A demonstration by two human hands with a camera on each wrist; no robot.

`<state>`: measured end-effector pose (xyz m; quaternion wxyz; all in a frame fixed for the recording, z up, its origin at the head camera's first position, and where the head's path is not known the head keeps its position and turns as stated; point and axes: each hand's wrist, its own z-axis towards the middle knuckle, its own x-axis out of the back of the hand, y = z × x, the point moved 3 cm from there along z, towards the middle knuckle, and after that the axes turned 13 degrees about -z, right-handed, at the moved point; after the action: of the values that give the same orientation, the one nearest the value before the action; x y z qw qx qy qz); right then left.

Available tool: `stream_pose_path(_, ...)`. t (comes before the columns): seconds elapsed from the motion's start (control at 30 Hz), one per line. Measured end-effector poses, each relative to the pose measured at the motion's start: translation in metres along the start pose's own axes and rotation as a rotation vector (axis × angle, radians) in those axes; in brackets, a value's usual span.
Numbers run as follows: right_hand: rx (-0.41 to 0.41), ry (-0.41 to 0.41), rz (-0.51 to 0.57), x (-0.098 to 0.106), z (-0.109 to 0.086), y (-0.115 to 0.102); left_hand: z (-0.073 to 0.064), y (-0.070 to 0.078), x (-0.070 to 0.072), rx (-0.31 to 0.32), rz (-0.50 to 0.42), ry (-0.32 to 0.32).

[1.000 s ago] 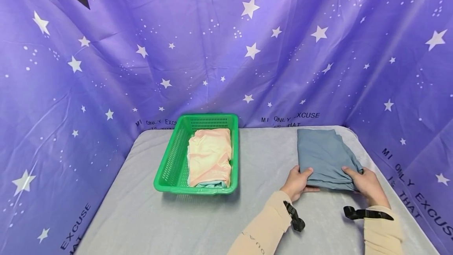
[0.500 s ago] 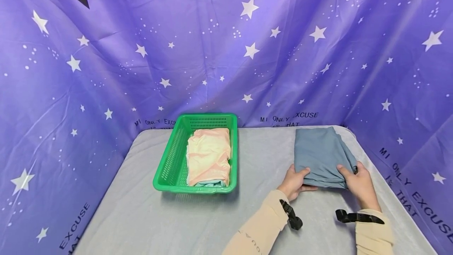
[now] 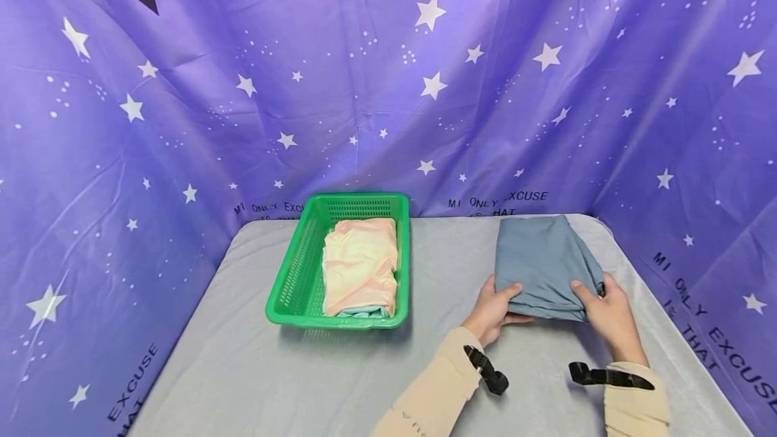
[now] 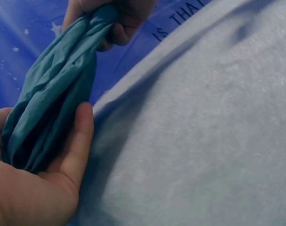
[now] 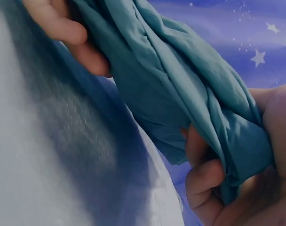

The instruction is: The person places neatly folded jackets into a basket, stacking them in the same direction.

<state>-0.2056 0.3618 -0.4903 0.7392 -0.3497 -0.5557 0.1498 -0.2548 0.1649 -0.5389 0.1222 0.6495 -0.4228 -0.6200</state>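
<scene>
- The green perforated plastic basket holds a folded peach cloth, with a light-teal cloth showing beneath its near edge.
- Right of the basket, well apart from it, is a folded blue-grey cloth, its near edge raised above the grey-covered counter.
- Left hand, on the cloth's basket side: fingers gripping the near corner, thumb on top.
- Right hand, on the side farther from the basket: fingers grasping the other near corner.
- Starry purple curtain behind the basket reads "MI ONLY EXCUSE IS THAT"; the left sleeve lettering is illegible.
- Compared with a second ago, both hands and the blue-grey cloth are slightly nearer the basket.
</scene>
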Motion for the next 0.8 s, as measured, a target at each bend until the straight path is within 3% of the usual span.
stream_pose_path(0.33, 0.081, 0.023, 0.062, -0.004, -0.004, -0.023, -0.012, 0.019, 0.006, -0.023, 0.028, 0.04)
stream_pose_path(0.8, 0.112, 0.04, 0.128, -0.008, -0.009, -0.052, -0.026, 0.046, 0.012, -0.087, 0.004, 0.052)
